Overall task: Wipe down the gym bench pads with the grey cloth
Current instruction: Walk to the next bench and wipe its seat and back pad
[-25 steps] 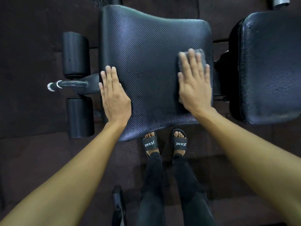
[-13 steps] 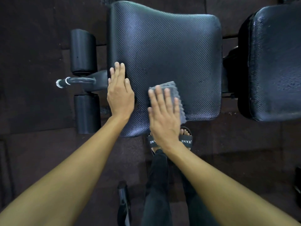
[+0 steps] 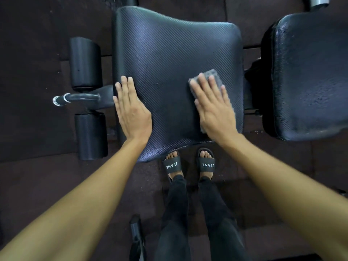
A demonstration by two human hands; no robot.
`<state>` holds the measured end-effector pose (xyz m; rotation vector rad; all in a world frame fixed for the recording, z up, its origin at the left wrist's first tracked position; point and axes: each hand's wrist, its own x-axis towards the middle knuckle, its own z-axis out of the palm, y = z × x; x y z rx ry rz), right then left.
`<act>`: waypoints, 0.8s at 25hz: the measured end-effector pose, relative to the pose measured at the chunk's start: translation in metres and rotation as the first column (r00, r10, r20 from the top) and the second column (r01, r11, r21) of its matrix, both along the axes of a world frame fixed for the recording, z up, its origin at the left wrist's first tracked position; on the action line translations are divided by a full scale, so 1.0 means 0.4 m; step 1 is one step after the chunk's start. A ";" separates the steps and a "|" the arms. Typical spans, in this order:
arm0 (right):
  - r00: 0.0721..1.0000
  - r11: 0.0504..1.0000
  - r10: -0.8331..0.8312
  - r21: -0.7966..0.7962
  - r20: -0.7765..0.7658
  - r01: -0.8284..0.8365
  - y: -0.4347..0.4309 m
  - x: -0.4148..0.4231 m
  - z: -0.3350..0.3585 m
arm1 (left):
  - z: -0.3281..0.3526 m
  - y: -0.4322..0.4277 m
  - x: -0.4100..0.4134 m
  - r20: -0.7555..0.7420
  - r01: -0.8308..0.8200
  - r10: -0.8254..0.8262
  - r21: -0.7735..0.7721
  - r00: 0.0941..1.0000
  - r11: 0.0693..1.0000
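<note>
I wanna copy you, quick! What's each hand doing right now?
Left hand: open, flat on the seat pad, holding nothing.
Right hand: open, straight fingers pressing the grey cloth onto that pad.

Your left forearm [image 3: 84,200] and right forearm [image 3: 282,185] are bare from the frame's edge to the wrists, and your left hand [image 3: 131,110] and right hand [image 3: 214,108] are bare too. You wear slim black trousers [image 3: 175,213] that reach the ankles. Your left sandal [image 3: 172,164] and right sandal [image 3: 207,163] are black open-toed slides, each with a broad strap printed JEANE in white capitals; your toes show past the straps.
</note>
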<state>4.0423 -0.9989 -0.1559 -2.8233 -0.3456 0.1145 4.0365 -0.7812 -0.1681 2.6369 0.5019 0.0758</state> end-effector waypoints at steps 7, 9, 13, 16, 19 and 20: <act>0.941 0.950 -0.311 -0.027 -0.136 0.310 -0.004 0.058 0.010 | 0.019 -0.032 0.006 0.022 0.049 -0.049 0.010 0.999 0.999; 0.937 0.943 -0.326 0.021 -0.123 0.331 0.012 0.059 0.015 | 0.027 -0.065 0.002 0.023 0.141 -0.141 0.001 0.990 0.990; 0.880 0.770 -0.362 0.434 -0.307 0.468 -0.013 0.075 0.042 | 0.060 -0.116 0.001 0.000 0.276 -0.276 -0.024 0.961 0.961; 0.802 0.501 -0.340 0.626 -0.492 0.597 -0.074 0.091 0.107 | 0.131 -0.164 0.026 -0.002 0.376 -0.376 -0.061 0.926 0.925; 0.765 0.414 -0.300 0.645 -0.570 0.642 -0.131 0.097 0.178 | 0.218 -0.238 0.072 -0.007 0.426 -0.430 -0.117 0.903 0.897; 0.750 0.390 -0.295 0.642 -0.593 0.661 -0.152 0.095 0.197 | 0.243 -0.268 0.086 -0.003 0.441 -0.446 -0.135 0.895 0.887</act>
